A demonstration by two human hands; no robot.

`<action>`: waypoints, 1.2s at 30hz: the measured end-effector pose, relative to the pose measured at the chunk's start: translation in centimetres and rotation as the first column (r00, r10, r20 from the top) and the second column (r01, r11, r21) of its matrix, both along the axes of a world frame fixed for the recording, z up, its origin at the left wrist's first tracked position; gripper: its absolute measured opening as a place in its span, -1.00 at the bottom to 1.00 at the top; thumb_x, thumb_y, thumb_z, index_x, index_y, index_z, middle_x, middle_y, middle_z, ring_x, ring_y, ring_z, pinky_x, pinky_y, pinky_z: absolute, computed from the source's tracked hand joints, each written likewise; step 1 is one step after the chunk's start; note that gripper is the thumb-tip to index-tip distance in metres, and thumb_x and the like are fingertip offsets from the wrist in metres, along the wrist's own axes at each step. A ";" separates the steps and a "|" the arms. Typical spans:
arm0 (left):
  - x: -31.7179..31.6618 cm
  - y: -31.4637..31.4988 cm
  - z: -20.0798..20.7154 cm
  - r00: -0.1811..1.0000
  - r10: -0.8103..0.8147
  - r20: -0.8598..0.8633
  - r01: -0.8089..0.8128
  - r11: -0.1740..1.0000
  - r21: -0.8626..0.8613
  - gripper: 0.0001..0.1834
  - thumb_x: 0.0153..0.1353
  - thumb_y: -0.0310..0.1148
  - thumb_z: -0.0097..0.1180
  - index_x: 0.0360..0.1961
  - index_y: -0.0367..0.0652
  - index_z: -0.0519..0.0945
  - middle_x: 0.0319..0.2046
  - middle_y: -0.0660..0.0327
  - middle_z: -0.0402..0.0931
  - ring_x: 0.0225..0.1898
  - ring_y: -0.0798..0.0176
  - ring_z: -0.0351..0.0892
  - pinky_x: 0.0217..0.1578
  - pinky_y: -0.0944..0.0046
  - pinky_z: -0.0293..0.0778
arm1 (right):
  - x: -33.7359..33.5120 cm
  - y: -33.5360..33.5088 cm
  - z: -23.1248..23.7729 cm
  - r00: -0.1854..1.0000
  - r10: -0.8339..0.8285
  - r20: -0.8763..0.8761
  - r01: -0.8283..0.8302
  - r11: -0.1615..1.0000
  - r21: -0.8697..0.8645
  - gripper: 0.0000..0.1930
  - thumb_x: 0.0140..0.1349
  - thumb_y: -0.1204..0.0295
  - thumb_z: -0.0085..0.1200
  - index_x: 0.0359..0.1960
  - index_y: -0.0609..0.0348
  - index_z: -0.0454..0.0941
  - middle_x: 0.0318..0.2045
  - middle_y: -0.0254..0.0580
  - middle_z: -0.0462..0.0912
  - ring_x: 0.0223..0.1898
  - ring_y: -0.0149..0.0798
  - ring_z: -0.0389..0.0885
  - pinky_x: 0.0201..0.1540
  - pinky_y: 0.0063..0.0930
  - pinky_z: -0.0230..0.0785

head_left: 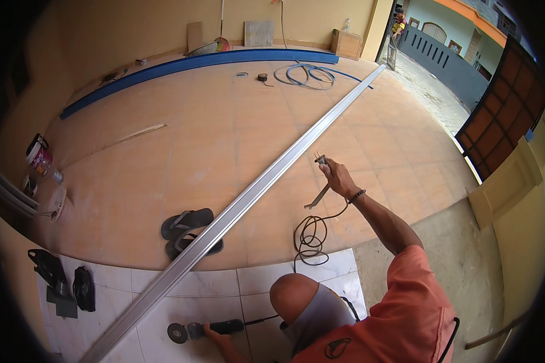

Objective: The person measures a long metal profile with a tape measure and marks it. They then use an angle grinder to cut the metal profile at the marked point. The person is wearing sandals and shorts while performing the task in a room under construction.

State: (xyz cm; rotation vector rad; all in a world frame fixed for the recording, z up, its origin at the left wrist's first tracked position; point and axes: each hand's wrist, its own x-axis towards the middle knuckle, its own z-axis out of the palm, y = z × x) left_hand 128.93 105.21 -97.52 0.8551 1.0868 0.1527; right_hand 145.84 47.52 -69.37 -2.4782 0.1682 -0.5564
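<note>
My right hand (339,176) reaches forward and grips a two-pin power plug (321,160), its pins pointing up and away. A flat spanner-like tool (317,198) extends below that hand; whether I hold it or it is tied on, I cannot tell. A dark cord (310,239) runs from near my wrist into loose coils on the floor. Near the lower edge, my left hand (213,334) is wrapped round an angle grinder (221,328), whose disc (177,333) faces up over the white tiles. The grinder's cord passes behind my bent knee (292,297).
A long silver metal profile (272,169) crosses the floor diagonally, over black flip-flops (191,225). A blue beam (212,59) and a blue hose (309,77) lie farther back. Black shoes (49,269) sit left, near a bucket (59,204). A board (508,181) leans at right.
</note>
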 end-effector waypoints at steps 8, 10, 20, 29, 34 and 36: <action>0.4 0.1 -1.1 0.998 -0.012 -0.066 0.016 0.998 0.059 -0.45 0.14 -0.05 0.10 0.04 -0.20 0.42 -0.07 0.11 0.45 -0.10 0.07 0.49 -0.07 0.02 0.45 | 0.0 3.6 5.3 0.992 0.125 0.030 -0.121 0.830 0.545 -0.54 0.40 0.11 -0.07 -0.01 0.34 0.45 -0.58 -0.37 0.38 -0.58 -0.41 0.57 -0.47 -0.49 0.49; 0.3 0.0 -1.1 0.996 -0.017 -0.085 0.023 0.997 0.068 -0.45 0.15 -0.05 0.10 0.05 -0.21 0.41 -0.06 0.11 0.45 -0.09 0.07 0.49 -0.07 0.02 0.45 | -0.4 4.5 5.8 0.978 0.204 0.046 -0.183 0.728 0.661 -0.53 0.40 0.10 -0.08 0.02 0.34 0.43 -0.56 -0.42 0.34 -0.58 -0.43 0.56 -0.47 -0.54 0.50; 0.7 -0.5 -1.3 0.986 -0.010 -0.165 0.030 0.993 0.116 -0.43 0.17 -0.04 0.08 0.08 -0.23 0.40 -0.05 0.10 0.44 -0.08 0.07 0.49 -0.06 0.03 0.45 | 1.1 11.1 9.7 0.877 0.481 0.002 -0.278 0.503 0.818 -0.58 0.40 0.06 -0.09 -0.15 0.27 0.42 -0.66 -0.47 0.24 -0.70 -0.49 0.44 -0.55 -0.49 0.56; 0.2 -2.3 -2.2 0.974 -0.031 -0.224 0.061 0.990 0.129 -0.42 0.19 -0.04 0.06 0.11 -0.24 0.38 -0.04 0.10 0.44 -0.07 0.07 0.48 -0.05 0.03 0.44 | 3.0 19.7 10.8 0.608 0.746 -0.271 -0.502 0.626 0.597 -0.65 0.35 0.23 0.03 -0.09 0.34 0.48 -0.67 -0.40 0.34 -0.75 -0.51 0.38 -0.70 -0.56 0.26; 0.1 0.1 -6.7 0.987 0.142 -0.079 -0.131 0.982 0.137 -0.23 0.06 -0.28 0.26 0.15 -0.42 0.12 -0.02 -0.11 0.40 -0.12 0.02 0.53 -0.13 0.10 0.57 | 4.1 27.8 10.7 0.364 0.875 -0.320 -0.621 0.484 0.617 -0.66 0.32 0.36 0.06 0.03 0.35 0.49 -0.57 -0.36 0.40 -0.64 -0.50 0.32 -0.60 -0.56 0.22; 1.4 -3.9 -1.3 0.957 0.123 -0.263 -0.007 0.915 0.403 -0.20 -0.04 -0.27 0.35 0.14 -0.45 0.24 0.02 -0.13 0.42 -0.08 -0.02 0.56 -0.07 0.04 0.54 | 3.6 28.0 8.8 0.341 0.846 -0.411 -0.559 0.534 0.635 -0.65 0.32 0.40 0.08 0.07 0.33 0.50 -0.57 -0.38 0.43 -0.68 -0.53 0.29 -0.61 -0.58 0.19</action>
